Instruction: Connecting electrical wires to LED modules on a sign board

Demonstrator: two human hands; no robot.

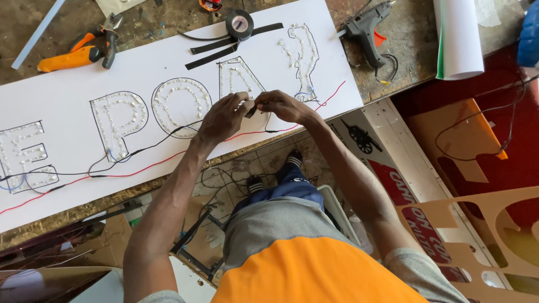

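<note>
- Two bare hands meet over a long white sign board [67,73] lying on a worn worktop [404,50].
- The left hand [222,116] and right hand [283,105] pinch a small dark piece [250,108] between their fingers, just beside outlined letters filled with small white lights [181,101].
- A red wire [140,168] and a black wire [146,147] trail across the board.
- A roll of black tape [240,23], a black glue gun [368,28] and orange-handled pliers [78,53] lie further back.

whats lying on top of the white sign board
On the white sign board lie letter outlines filled with small lights, a red wire, a black wire, black tape strips and a tape roll. Both hands cover the spot they work on.
</note>
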